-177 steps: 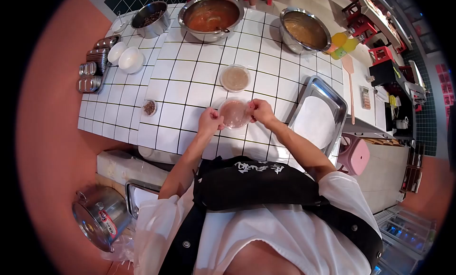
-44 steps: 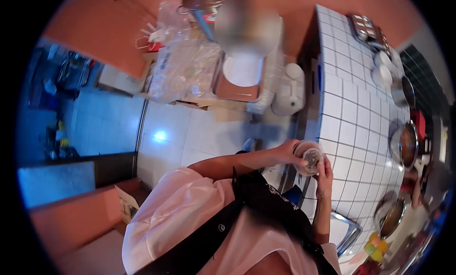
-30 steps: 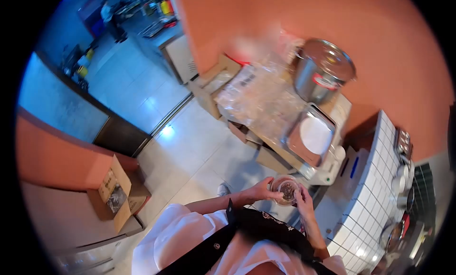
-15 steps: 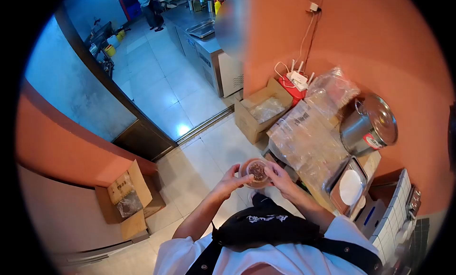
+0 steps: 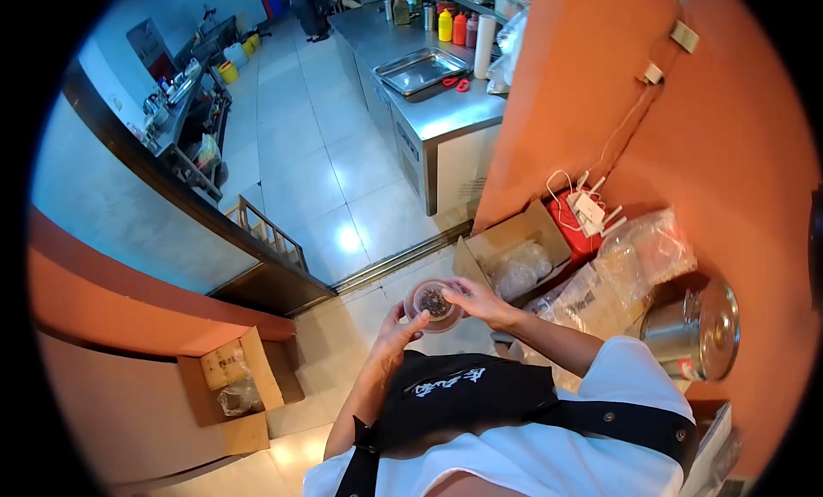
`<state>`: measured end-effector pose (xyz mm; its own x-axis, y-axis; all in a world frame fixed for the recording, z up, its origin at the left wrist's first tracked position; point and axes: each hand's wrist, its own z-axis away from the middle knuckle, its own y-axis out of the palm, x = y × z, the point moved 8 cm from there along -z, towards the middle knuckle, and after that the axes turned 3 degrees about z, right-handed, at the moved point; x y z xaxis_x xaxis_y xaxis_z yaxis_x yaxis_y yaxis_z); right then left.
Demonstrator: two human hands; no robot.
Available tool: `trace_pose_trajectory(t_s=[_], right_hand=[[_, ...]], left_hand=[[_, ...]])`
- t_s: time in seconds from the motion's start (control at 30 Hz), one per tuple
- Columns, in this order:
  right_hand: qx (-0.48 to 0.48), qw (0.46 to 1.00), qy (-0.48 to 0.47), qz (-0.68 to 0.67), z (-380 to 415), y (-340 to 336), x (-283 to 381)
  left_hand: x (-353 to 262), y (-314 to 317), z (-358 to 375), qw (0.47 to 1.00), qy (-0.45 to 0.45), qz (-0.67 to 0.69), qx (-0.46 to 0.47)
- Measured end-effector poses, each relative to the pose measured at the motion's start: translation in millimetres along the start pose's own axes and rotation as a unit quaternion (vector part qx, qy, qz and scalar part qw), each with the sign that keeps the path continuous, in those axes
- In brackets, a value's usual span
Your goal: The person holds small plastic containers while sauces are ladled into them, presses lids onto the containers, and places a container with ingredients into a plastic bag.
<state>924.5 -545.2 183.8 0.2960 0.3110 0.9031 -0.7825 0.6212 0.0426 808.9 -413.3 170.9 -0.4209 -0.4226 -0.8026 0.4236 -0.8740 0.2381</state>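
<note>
In front of my apron, a round, clear plastic tub point(image 5: 441, 326) is held between both hands. Small dark brown pieces point(image 5: 435, 303) show in its middle. My left hand point(image 5: 401, 329) grips the near left side, its thumb over the rim. On the far right side, my right hand point(image 5: 477, 300) is closed round the edge, thumb on top. The fingers under the tub are hidden. Below it lies the tiled floor.
A doorway sill point(image 5: 403, 255) crosses ahead. Beyond it stands a steel counter point(image 5: 471, 120) with a metal tray point(image 5: 420, 71) and red scissors point(image 5: 457, 84). Cardboard boxes point(image 5: 463, 261) and a lidded steel pot point(image 5: 673, 330) are at right; another open box point(image 5: 279, 381) is at left.
My view has swung toward the doorway, showing more of the counter. Both hands still hold the tub, now nearer the sill. The person in the far room appears nearer the top edge.
</note>
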Motion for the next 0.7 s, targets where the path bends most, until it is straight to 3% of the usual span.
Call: trace_pose_trajectory(t_s=[0.07, 0.2, 0.5, 0.7], right_hand=[[0.012, 1.0, 0.004, 0.013, -39.1, -12.4, 15.1], [0.014, 1.0, -0.004, -0.013, -120.3, -32.4, 47.9], [-0.165, 0.984, -0.031, -0.058, -237.2, -124.9, 154.9], [-0.278, 0.955, -0.038, -0.1, -326.6, -210.9, 175.2]], left_hand=[[-20.3, -13.0, -38.0, 1.0, 0.009, 0.007, -0.024], [-77.2, -26.8, -117.5, 1.0, 0.01, -0.011, 0.013], [-238.1, -0.3, -295.2, 0.979, -0.012, -0.112, 0.17], [-302.1, 38.8, -414.9, 0.958, -0.029, -0.127, 0.255]])
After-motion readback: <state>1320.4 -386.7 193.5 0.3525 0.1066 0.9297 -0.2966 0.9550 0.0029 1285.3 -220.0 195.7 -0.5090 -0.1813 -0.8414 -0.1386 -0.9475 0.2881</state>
